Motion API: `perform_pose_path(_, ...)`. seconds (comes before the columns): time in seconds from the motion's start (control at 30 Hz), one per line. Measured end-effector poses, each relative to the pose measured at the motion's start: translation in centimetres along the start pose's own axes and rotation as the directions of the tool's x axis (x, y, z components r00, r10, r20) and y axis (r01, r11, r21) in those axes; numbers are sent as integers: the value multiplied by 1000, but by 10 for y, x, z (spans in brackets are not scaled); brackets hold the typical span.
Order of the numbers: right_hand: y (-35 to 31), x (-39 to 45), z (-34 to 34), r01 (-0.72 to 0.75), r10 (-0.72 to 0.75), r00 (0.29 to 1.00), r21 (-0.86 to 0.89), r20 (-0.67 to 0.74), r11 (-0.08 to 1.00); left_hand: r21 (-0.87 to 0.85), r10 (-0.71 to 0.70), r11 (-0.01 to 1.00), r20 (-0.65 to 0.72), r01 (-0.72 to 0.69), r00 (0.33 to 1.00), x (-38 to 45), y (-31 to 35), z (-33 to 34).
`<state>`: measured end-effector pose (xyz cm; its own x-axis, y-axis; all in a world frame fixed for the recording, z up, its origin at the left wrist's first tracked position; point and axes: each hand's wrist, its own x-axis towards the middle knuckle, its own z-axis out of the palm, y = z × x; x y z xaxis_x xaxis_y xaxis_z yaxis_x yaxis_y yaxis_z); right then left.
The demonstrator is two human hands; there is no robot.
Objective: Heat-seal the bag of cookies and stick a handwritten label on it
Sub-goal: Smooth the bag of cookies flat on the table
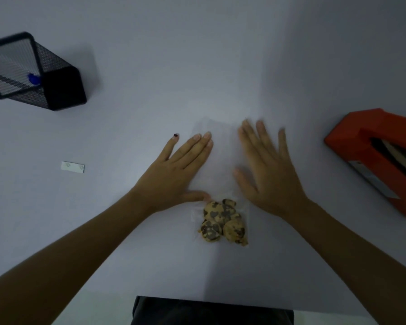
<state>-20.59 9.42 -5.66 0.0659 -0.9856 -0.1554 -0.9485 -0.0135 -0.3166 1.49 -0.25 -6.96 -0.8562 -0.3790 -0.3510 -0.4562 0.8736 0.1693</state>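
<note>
A clear plastic bag (218, 165) lies flat on the white table, its open end pointing away from me. Several chocolate-chip cookies (223, 221) bunch at its near end. My left hand (176, 174) lies flat with straight fingers on the bag's left edge, the thumb beside the cookies. My right hand (267, 170) is spread flat at the bag's right edge and looks blurred. An orange heat sealer (380, 158) sits at the right edge of the view. A small white label (73, 167) lies on the table to the left.
A black mesh pen holder (33, 71) stands at the back left with a blue-capped pen (34, 79) inside. The table's near edge runs just above my dark clothing (211, 310) at the bottom.
</note>
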Motion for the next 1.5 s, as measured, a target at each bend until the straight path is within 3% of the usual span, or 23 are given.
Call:
perform_pose_path(0.07, -10, 18, 8, -24, 24, 1000, -17, -18, 1000, 0, 2, 1000, 1, -2, 1000, -1, 0, 1)
perform_pose_path(0.23, 14, 38, 15, 35, -12, 994, -223, 104, 974, -14, 8, 1000, -6, -8, 1000, 0, 0, 1)
perform_pose_path(0.43, 27, 38, 3, 4, 5, 999, -252, 34, 968, 0, 5, 1000, -12, -5, 1000, -1, 0, 2)
perform_pose_path(0.6, 8, 70, 1, 239, -225, 971, -235, 86, 942, -3, 4, 1000, -11, -4, 1000, -2, 0, 3)
perform_pose_path(0.73, 28, 86, 1, 280, -248, 958, -283, 144, 917, -4, -2, 1000, -10, 2, 1000, 0, -1, 3)
perform_pose_path(0.8, 31, 87, -2, 177, -159, 983, -248, 91, 952, 4, -1, 1000, -15, 1, 1000, 2, -1, 2)
perform_pose_path(0.93, 20, 52, 0, -148, 149, 989, 35, -24, 988, -10, -3, 1000, -23, 3, 1000, 0, 1, 3)
perform_pose_path(1.1, -6, -19, 19, -139, 138, 987, 5, 81, 990, -28, 0, 1000, -30, 0, 1000, 0, -2, 2)
perform_pose_path(1.5, -10, -49, 16, -460, 456, 887, 235, 73, 857, -64, -5, 998, -26, 3, 1000, -2, 0, -1)
